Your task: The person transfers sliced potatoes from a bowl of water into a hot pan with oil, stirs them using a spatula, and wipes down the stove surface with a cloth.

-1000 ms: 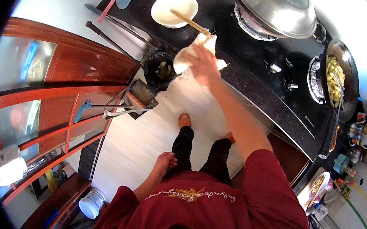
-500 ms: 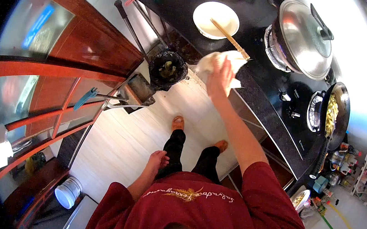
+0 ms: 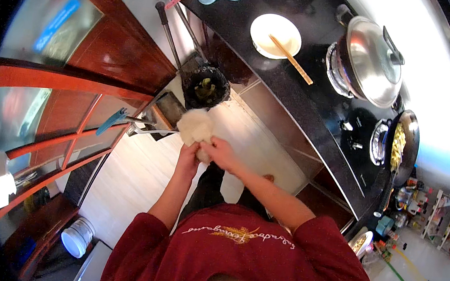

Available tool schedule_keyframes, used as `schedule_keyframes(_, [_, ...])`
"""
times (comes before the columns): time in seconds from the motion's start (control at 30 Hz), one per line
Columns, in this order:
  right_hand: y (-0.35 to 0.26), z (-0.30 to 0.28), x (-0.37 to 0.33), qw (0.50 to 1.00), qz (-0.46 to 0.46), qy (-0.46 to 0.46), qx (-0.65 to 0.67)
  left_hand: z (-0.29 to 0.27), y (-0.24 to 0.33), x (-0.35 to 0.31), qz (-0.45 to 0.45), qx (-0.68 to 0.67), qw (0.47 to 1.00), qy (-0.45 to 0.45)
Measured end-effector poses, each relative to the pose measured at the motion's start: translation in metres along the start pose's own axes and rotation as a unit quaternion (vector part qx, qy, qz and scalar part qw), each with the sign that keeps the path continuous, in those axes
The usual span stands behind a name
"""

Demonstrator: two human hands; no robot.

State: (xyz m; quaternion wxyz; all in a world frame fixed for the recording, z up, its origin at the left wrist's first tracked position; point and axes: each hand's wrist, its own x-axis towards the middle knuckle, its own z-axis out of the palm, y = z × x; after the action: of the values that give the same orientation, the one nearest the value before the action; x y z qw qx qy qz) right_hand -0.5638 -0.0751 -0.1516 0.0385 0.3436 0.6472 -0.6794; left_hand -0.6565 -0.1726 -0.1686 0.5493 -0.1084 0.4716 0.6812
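Note:
A crumpled off-white cloth [image 3: 195,125] is held in front of my body, over the floor. My left hand [image 3: 188,157] is closed round its lower part. My right hand [image 3: 220,154] grips the same cloth from the right, its fingers bunched near the left ones. Part of the cloth is hidden by the fingers. On the black counter, a white bowl [image 3: 269,28] stands apart from both hands, with a pair of chopsticks [image 3: 296,66] resting across its rim.
A lidded steel pot [image 3: 372,60] stands on the stove beside a wok [image 3: 409,142] of sliced yellowish food. A black-lined bin [image 3: 212,97] and a dustpan [image 3: 165,112] sit beyond the cloth. The counter edge [image 3: 316,130] runs along my right.
My right hand has carried the cloth from the counter edge toward my body, down and left. My left hand has risen and taken hold of it too. The chopsticks are now uncovered.

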Motion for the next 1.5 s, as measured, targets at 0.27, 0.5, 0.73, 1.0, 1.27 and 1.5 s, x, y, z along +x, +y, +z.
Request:
schedule_keyframes(0.27, [0.016,-0.035,-0.037,0.898,0.142,0.210,0.360,0.066,0.005,0.004,-0.023,0.273,0.958,-0.080])
schedule_keyframes(0.5, [0.063,-0.060,-0.132,0.740,0.170,0.213,0.615,0.059,-0.074,-0.009,-0.198,0.440,0.849,-0.217])
schedule_keyframes(0.73, [0.152,-0.103,-0.247,0.554,0.021,0.440,0.707,0.106,-0.096,-0.041,-0.225,0.585,0.702,-0.337])
schedule_keyframes(1.0, [0.153,-0.238,-0.450,0.451,-0.117,0.757,0.458,0.091,-0.099,-0.004,-0.235,0.554,0.782,-0.166])
schedule_keyframes(1.27, [0.187,-0.437,-0.545,0.539,-0.038,0.751,0.380,0.158,-0.156,-0.045,-0.227,0.557,0.781,-0.165])
schedule_keyframes(1.5, [0.153,-0.411,-0.508,0.754,-0.066,0.525,0.390,0.232,-0.231,-0.088,-0.219,0.535,0.785,-0.224])
